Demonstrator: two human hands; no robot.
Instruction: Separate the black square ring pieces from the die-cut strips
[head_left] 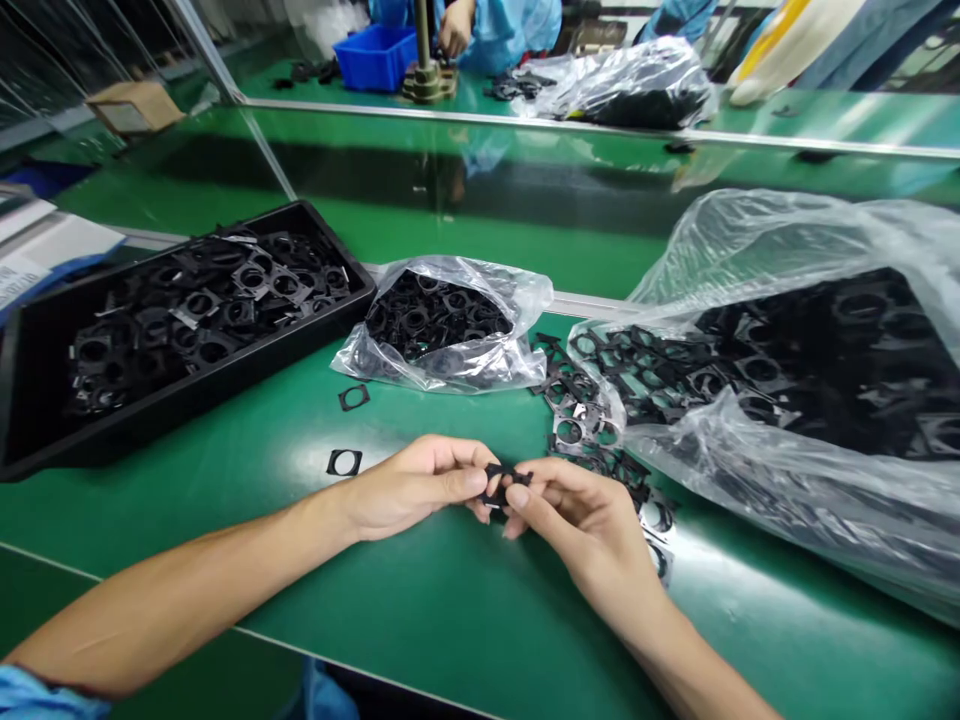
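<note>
My left hand [416, 485] and my right hand [581, 520] meet over the green table, both pinching one small black plastic frame part [504, 480] between thumbs and fingertips. To the right, a pile of the same black parts [592, 420] spills from a big clear plastic bag [810, 400]. A smaller clear bag [450, 325] of parts lies just beyond my hands. At the left stands a black tray [45, 340] filled with several parts. Two loose parts [344, 462] [354, 397] lie on the table left of my hands.
The green table [465, 610] has a metal rail behind the bags. Across it another person in blue [480, 25] works beside a blue bin [375, 55], a metal press and another bag of parts [630, 85]. A cardboard box [135, 105] sits far left.
</note>
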